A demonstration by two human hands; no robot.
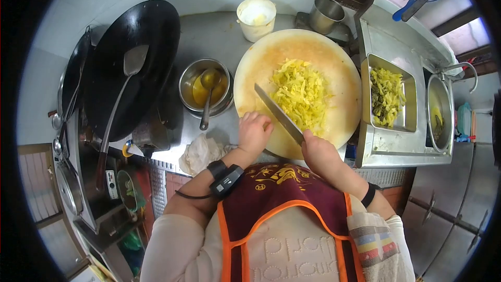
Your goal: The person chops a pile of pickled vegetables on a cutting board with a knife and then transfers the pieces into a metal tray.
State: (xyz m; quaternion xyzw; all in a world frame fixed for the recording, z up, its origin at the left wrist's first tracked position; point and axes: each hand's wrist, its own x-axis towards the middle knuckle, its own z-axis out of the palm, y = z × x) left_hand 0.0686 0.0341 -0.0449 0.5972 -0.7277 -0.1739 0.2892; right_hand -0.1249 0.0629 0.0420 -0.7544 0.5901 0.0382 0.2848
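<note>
My right hand (320, 152) grips the handle of a kitchen knife (279, 114). The blade slants up and left over the round cutting board (250, 73), beside a heap of chopped yellow-green vegetable (300, 94). At the board's lower left edge is my left hand (254, 131), its fingers curled in near the blade but apart from the heap. Whatever its fingers hold, if anything, is hidden from me.
Left of the board, a steel pot (182, 86) holds yellow liquid and a ladle (207, 99); a crumpled cloth (202, 154) lies below. A wok (156, 36) with a spatula (134, 60) stands farther left. A white tub (255, 31) and a metal tray (412, 109) of chopped vegetable flank the board.
</note>
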